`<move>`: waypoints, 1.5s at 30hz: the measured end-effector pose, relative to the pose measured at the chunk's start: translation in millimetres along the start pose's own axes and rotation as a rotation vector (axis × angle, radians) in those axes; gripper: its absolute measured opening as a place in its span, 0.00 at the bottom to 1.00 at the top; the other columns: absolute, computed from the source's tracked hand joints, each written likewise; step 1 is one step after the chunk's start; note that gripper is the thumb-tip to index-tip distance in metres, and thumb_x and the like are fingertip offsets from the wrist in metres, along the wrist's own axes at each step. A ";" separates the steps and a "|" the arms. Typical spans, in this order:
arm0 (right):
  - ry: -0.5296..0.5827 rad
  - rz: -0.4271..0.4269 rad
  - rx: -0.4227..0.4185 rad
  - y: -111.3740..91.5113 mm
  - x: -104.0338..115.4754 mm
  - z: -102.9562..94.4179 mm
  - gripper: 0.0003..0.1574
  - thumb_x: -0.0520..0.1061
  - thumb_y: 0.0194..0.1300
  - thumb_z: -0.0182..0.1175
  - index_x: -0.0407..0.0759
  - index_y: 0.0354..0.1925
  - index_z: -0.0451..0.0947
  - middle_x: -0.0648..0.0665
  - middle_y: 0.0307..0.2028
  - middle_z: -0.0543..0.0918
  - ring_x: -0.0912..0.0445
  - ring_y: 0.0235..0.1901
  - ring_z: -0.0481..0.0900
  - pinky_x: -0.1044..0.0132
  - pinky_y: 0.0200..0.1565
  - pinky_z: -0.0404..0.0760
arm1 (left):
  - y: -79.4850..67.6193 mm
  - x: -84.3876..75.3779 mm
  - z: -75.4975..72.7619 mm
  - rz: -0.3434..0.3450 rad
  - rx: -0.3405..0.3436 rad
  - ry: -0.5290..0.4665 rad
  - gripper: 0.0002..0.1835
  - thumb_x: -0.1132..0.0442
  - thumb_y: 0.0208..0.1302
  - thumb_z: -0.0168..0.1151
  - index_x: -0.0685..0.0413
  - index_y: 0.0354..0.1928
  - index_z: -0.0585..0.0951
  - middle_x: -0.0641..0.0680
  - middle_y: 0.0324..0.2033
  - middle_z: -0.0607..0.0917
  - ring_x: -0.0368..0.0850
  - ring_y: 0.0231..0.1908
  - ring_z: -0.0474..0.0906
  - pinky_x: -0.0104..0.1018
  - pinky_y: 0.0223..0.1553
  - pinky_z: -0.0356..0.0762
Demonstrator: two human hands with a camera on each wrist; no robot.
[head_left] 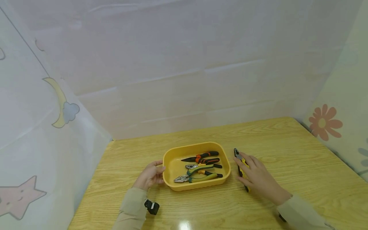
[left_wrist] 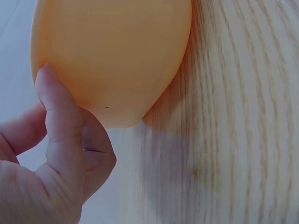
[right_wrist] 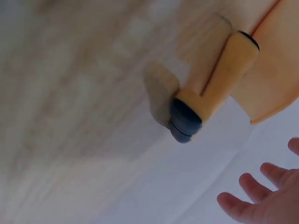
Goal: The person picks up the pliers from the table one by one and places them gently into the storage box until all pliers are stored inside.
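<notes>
My left hand grips the left end of a yellow plastic tray; in the left wrist view the thumb lies over its rim. Inside are long-nose pliers with black-and-orange handles, combination pliers with green-yellow handles, and pliers with orange-black handles, partly covered. To the right of the tray lie pliers with yellow-and-black handles, partly hidden by my right hand. In the right wrist view that hand's fingers are spread, apart from the pliers' handles.
The wooden table bears the tray and the loose pliers. A pale fabric wall stands behind it, with printed side walls at left and right. A small black device is at my left wrist.
</notes>
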State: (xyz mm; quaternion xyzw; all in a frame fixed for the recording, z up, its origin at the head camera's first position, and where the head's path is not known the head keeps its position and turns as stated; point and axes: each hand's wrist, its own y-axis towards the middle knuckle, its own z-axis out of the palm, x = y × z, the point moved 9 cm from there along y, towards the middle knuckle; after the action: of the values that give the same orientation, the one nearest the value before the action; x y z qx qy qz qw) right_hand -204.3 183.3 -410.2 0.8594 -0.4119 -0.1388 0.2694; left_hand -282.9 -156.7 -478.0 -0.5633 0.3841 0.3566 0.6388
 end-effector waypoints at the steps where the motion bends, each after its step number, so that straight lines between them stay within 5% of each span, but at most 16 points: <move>1: 0.001 0.022 0.017 -1.9 -0.7 1.6 0.45 0.69 0.72 0.35 0.36 0.66 0.66 0.27 0.60 0.68 0.32 0.49 0.72 0.37 0.42 0.76 | -0.3 -0.2 0.1 0.000 0.000 0.001 0.23 0.72 0.71 0.51 0.67 0.65 0.63 0.55 0.30 0.79 0.41 0.24 0.74 0.30 0.18 0.76; 5: 0.003 0.115 0.105 -8.5 -2.4 8.1 0.46 0.62 0.64 0.61 0.46 0.73 0.59 0.28 0.64 0.64 0.30 0.52 0.70 0.34 0.43 0.74 | -1.2 -0.6 0.2 0.005 -0.001 0.001 0.23 0.72 0.71 0.51 0.67 0.65 0.62 0.55 0.30 0.79 0.41 0.24 0.74 0.30 0.18 0.76; 8: 0.001 0.198 0.185 -12.5 -4.6 13.2 0.52 0.54 0.55 0.72 0.47 0.73 0.59 0.28 0.65 0.63 0.28 0.53 0.69 0.32 0.43 0.74 | -1.1 -0.7 0.2 0.009 0.000 -0.004 0.23 0.72 0.71 0.51 0.68 0.65 0.62 0.55 0.30 0.79 0.41 0.24 0.74 0.30 0.18 0.76; 16: 0.020 0.348 0.335 -18.2 -12.1 21.9 0.46 0.58 0.62 0.66 0.38 0.69 0.63 0.26 0.66 0.61 0.23 0.57 0.65 0.27 0.42 0.71 | -0.8 -0.6 -0.1 0.007 0.000 0.002 0.24 0.72 0.71 0.51 0.68 0.66 0.62 0.56 0.30 0.79 0.40 0.23 0.74 0.30 0.18 0.76; 31: 0.039 0.388 0.430 -25.6 -21.2 45.7 0.53 0.66 0.61 0.62 0.37 0.71 0.59 0.22 0.65 0.60 0.31 0.50 0.69 0.42 0.28 0.77 | -0.8 1.5 0.1 -0.008 0.003 -0.001 0.24 0.72 0.71 0.51 0.67 0.66 0.61 0.56 0.31 0.79 0.41 0.24 0.75 0.30 0.19 0.77; 45: 0.072 0.439 0.522 -30.7 -27.6 60.4 0.50 0.66 0.64 0.59 0.36 0.70 0.60 0.19 0.62 0.61 0.29 0.50 0.68 0.35 0.37 0.74 | 0.2 0.6 -1.3 0.000 -0.025 0.031 0.23 0.71 0.71 0.52 0.67 0.65 0.63 0.55 0.30 0.79 0.41 0.24 0.74 0.29 0.18 0.75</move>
State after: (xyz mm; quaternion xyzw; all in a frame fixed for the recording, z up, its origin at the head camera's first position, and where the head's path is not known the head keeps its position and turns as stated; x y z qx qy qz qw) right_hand -229.8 199.7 -476.8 0.7945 -0.5989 0.0631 0.0781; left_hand -282.9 -158.0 -478.7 -0.5767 0.3894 0.3528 0.6256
